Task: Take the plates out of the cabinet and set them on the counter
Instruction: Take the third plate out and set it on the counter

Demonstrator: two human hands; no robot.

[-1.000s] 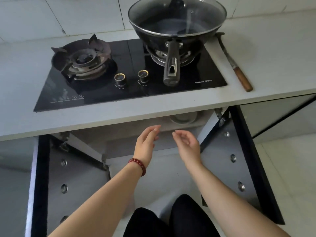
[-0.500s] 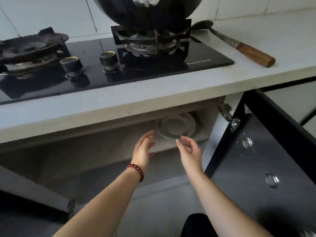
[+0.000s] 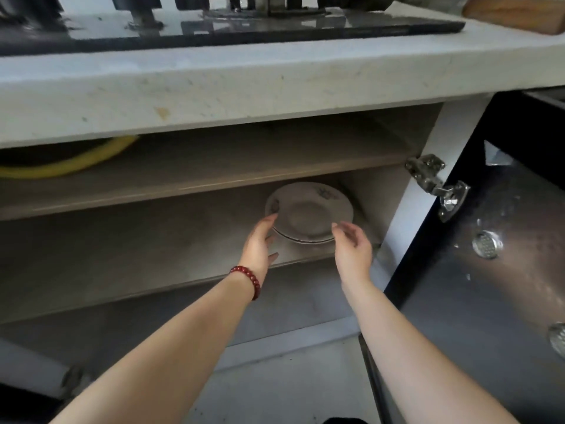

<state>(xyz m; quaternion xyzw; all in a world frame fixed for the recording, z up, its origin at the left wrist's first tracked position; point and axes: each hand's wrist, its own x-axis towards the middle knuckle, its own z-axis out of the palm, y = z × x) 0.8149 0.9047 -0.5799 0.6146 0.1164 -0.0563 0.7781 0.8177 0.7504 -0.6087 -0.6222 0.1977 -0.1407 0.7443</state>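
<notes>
A stack of white plates (image 3: 308, 214) with a faint printed pattern sits on the middle shelf (image 3: 153, 249) of the open cabinet, toward its right rear corner. My left hand (image 3: 260, 243), with a red bead bracelet on the wrist, reaches in with straight fingers whose tips are at the stack's left rim. My right hand (image 3: 351, 249) is at the stack's right front edge, fingers relaxed and spread, holding nothing. The pale counter (image 3: 244, 87) runs across above the cabinet.
A black hob (image 3: 244, 29) lies on the counter, with a wooden handle (image 3: 513, 12) at the top right. A yellow hose (image 3: 61, 163) lies on the upper shelf. The cabinet door (image 3: 489, 270) stands open on the right, hinge (image 3: 437, 185) at its edge.
The camera has dropped lower and closer to the cabinet. Both hands have moved forward into the shelf and now flank the plates; the left fingertips have reached the rim.
</notes>
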